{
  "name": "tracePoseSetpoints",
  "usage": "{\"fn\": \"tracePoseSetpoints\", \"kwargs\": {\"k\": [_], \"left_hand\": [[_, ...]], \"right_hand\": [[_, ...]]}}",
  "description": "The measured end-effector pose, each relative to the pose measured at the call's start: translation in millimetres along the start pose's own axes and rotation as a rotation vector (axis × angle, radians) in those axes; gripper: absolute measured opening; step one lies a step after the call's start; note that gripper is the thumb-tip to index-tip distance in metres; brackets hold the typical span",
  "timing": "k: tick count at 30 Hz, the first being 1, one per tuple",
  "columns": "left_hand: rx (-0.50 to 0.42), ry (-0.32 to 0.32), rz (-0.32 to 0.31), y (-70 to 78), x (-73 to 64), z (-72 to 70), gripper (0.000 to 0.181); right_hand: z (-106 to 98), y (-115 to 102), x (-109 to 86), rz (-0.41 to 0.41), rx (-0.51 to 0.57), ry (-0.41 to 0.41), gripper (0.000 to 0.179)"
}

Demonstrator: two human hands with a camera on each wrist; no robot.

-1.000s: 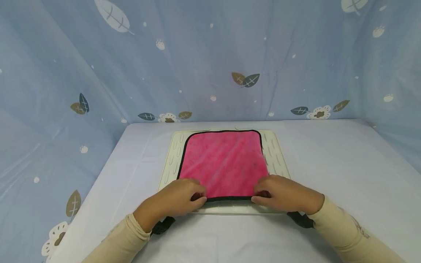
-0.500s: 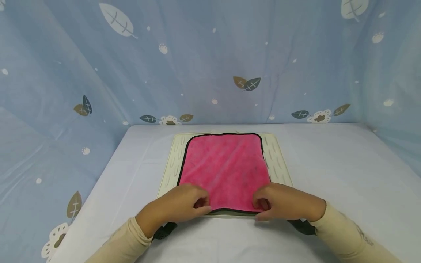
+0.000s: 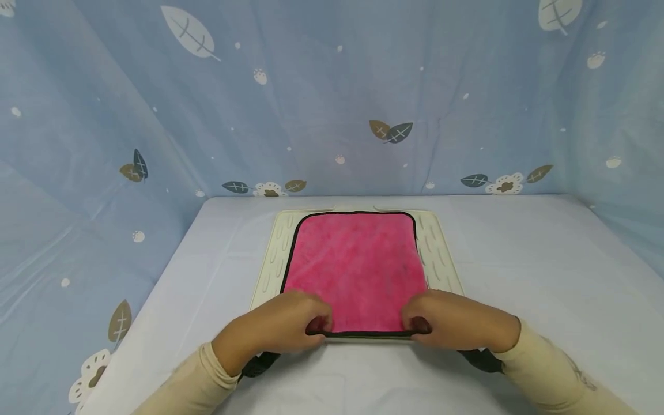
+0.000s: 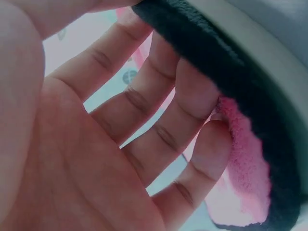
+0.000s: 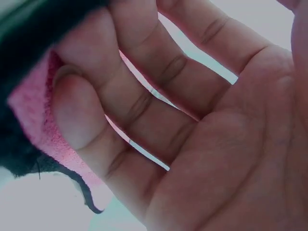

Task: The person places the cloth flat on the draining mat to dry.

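A pink cloth [image 3: 358, 265] with black edging lies spread over a cream board [image 3: 441, 253] with a raised pattern of dashes. At the cloth's near left corner, my left hand [image 3: 285, 323] pinches the black edge between thumb and fingers. My right hand [image 3: 456, 320] grips the same edge near the right corner. Between the hands the edge runs straight, just short of the board's near rim. The left wrist view shows the fingertips [image 4: 207, 144] against the pink pile and black trim [image 4: 216, 53]; in the right wrist view the fingers [image 5: 79, 110] also press on the cloth. Both near corners are hidden.
A white sheet [image 3: 519, 259] covers the table around the board. Blue curtain fabric [image 3: 332, 98] with leaf and flower prints hangs behind and at both sides. Dark straps [image 3: 259, 364] show under the wrists.
Both hands have moved toward me, drawing the cloth's near edge closer to the board's near rim. The edge bowed half a second ago and is straight now; the diagonal creases have faded.
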State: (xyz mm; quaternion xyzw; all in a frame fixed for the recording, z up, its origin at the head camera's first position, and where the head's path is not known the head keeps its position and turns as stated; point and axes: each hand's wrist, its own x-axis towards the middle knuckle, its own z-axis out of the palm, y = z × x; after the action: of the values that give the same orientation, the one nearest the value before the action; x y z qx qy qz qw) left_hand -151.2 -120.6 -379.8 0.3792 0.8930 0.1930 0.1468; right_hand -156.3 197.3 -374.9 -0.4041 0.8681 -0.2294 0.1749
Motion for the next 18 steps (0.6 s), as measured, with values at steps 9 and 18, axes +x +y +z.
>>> {"fn": "tracePoseSetpoints", "kwargs": {"k": [9, 18], "left_hand": [[-0.038, -0.028, -0.023, -1.1, 2.0, 3.4, 0.015], [-0.041, -0.023, -0.066, -2.9, 3.1, 5.3, 0.024]], "right_hand": [[-0.4, 10.0, -1.8, 0.025, 0.065, -0.040, 0.022], [-1.7, 18.6, -3.9, 0.121, 0.053, -0.017, 0.027]]}}
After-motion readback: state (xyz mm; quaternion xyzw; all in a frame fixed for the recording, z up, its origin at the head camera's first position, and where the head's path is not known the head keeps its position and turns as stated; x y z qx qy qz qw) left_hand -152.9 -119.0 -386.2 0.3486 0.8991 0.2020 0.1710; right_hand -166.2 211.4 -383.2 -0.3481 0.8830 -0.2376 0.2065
